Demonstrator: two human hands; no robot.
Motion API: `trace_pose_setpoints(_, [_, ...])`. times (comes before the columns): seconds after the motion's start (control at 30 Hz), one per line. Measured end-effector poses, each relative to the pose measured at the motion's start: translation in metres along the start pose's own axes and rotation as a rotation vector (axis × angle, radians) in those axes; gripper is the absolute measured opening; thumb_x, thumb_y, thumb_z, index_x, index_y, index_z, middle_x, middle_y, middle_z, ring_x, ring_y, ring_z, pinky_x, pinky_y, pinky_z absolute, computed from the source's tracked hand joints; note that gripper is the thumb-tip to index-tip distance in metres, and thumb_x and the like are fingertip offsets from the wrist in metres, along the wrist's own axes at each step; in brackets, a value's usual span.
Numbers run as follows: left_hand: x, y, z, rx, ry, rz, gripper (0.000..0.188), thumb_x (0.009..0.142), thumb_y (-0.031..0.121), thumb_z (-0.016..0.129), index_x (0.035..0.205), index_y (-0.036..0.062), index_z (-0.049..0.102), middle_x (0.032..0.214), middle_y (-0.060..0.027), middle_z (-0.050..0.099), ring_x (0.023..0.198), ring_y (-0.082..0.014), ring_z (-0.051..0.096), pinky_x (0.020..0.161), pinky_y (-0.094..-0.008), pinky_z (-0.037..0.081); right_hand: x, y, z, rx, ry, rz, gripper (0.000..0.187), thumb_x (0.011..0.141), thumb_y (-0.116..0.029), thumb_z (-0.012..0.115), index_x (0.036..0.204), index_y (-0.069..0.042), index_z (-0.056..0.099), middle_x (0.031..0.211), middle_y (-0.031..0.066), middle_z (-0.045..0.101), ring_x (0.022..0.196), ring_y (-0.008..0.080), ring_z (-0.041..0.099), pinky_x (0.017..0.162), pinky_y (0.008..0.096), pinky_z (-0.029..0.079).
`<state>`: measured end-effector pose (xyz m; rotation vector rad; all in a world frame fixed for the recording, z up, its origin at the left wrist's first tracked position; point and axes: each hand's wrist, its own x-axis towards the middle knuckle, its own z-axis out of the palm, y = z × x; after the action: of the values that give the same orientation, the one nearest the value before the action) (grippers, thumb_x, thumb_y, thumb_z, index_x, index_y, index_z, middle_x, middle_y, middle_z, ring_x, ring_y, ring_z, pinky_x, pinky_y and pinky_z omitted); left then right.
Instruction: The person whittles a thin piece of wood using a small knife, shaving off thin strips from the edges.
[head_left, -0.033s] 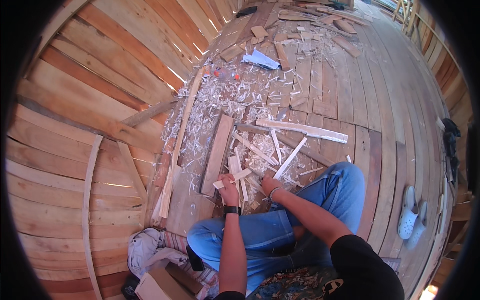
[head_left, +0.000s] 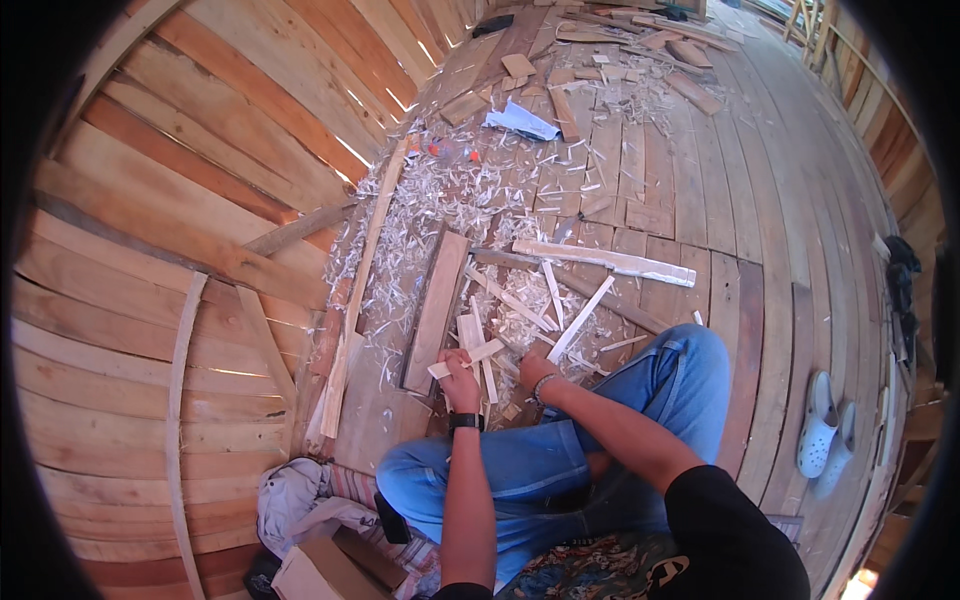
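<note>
My left hand (head_left: 460,380) is closed around a short, flat, pale wood strip (head_left: 486,350), which slants out past the fingers on both sides. Close by on the right, my right hand (head_left: 537,372) is closed on a thin, greyish tool that looks like a knife, its narrow end reaching toward the strip; the handle is hidden in the fingers. Beneath and beyond the hands lie several pale sticks, among them a long stick (head_left: 581,320) beside my right hand. A reddish plank (head_left: 440,305) lies just beyond my left hand.
Curled wood shavings (head_left: 410,225) cover the floor ahead. A thick light batten (head_left: 605,262) lies across the boards, and a long strip (head_left: 372,250) runs along the left wall. A cardboard box (head_left: 325,570) sits at lower left, pale clogs (head_left: 818,425) at right.
My right hand has shifted very slightly to the left, toward the strip. Everything else looks the same.
</note>
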<state>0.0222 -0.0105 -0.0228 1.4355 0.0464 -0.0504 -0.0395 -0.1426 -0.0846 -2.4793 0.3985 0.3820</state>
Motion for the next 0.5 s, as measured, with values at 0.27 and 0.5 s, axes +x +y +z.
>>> trace_pose_setpoints(0.27, [0.003,0.003,-0.010,-0.049,0.014,-0.014,0.015,0.092,0.014,0.039,0.077,0.0103,0.043,0.072,0.0002,0.049,0.058,-0.0061,0.036,0.050,-0.0215,0.028,-0.021,-0.023,-0.031,-0.031,-0.068,-0.078,0.024,0.091,-0.015,0.049,0.100,0.002,0.063,0.097,0.0243,0.065,0.089,0.0355,0.068,0.074,0.0435,0.056])
trace_pose_setpoints(0.5, [-0.004,-0.005,-0.015,-0.002,0.033,-0.038,0.017,0.093,0.015,0.039,0.077,0.0105,0.042,0.072,0.0003,0.049,0.060,-0.0069,0.038,0.052,-0.0225,0.031,-0.022,-0.013,-0.004,0.116,0.008,0.034,0.020,0.088,-0.011,0.049,0.099,0.005,0.051,0.087,0.0255,0.067,0.082,0.0399,0.068,0.070,0.0459,0.056])
